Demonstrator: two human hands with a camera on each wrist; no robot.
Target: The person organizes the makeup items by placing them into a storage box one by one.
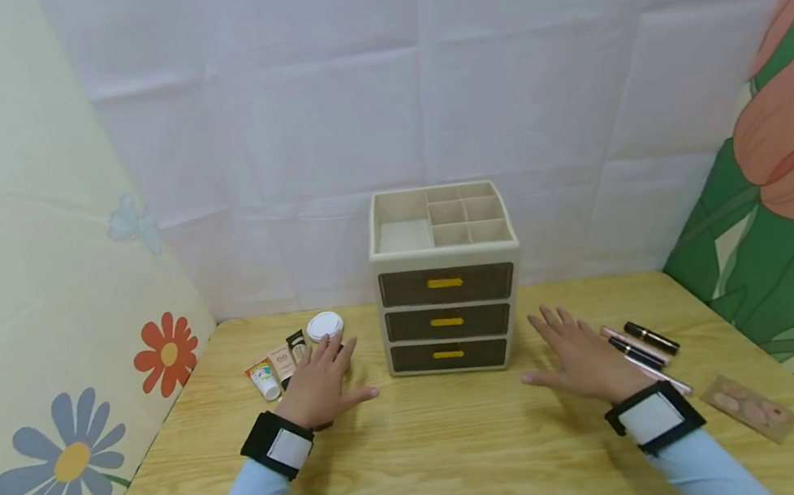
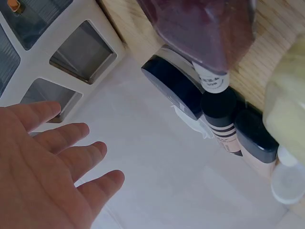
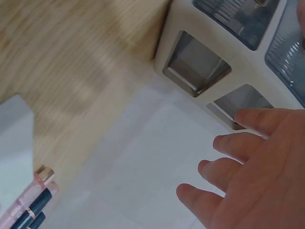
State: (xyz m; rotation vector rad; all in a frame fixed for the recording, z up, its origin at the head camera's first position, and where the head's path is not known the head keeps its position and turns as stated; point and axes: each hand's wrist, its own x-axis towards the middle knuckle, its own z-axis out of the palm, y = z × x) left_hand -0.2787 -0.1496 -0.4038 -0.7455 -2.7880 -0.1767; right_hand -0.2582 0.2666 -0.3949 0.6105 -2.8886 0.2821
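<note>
A beige organizer (image 1: pixel 444 256) stands at the table's back middle, its three dark drawers (image 1: pixel 482 319) closed behind yellow handles. My left hand (image 1: pixel 321 387) is to its left, fingers spread and holding nothing. Under and beyond that hand lie small cosmetic tubes (image 1: pixel 282 362) and a white round-lidded container (image 1: pixel 325 325). The left wrist view also shows a black-lidded jar (image 2: pixel 169 86) and a dark reddish angular item (image 2: pixel 200 28). On the organizer's other side, my right hand (image 1: pixel 582 361) is spread and holds nothing, near several slim cosmetic sticks (image 1: pixel 652 338). Whether either hand touches the table, I cannot tell.
A flat palette (image 1: pixel 749 408) lies at the table's right side. The organizer's top has one large compartment (image 1: pixel 403 234) and several small ones. White cloth (image 1: pixel 324 125) hangs behind; flowered panels (image 1: pixel 45 320) flank the wooden table (image 1: pixel 459 469).
</note>
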